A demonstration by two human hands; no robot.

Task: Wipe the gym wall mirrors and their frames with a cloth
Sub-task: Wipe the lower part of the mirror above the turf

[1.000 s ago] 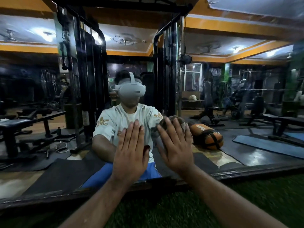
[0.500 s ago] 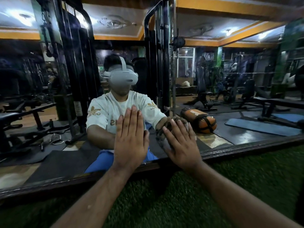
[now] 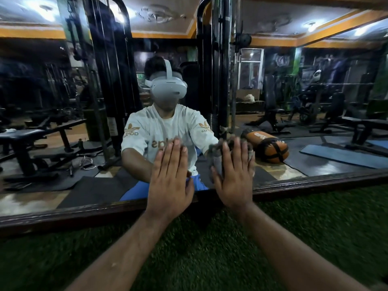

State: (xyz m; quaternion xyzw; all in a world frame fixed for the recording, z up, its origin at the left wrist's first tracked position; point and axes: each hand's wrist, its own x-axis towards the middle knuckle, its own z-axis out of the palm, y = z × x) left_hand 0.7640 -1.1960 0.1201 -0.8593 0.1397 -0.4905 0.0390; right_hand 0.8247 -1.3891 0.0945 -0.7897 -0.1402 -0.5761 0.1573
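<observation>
Right hand (image 3: 233, 175), fingers straight and close together, presses a crumpled grey cloth (image 3: 217, 158) flat against the large wall mirror (image 3: 315, 122), low on the glass and just above the dark wooden frame (image 3: 315, 181) along its bottom edge. Only the cloth's edges show, past the fingertips and beside the thumb. Left hand (image 3: 170, 181) lies just beside it, also flat on the glass with straight fingers, holding nothing; it looks like a brace. Both forearms reach forward over the green artificial turf (image 3: 294, 238), wrists bent back so the palms face the mirror.

Running left to right, the frame's long axis sits directly below the heel of the right hand, nearly touching. Judged from this, a short downward slide would carry the cloth onto the frame, and the cloth-bearing right hand is the one placed for it.
</observation>
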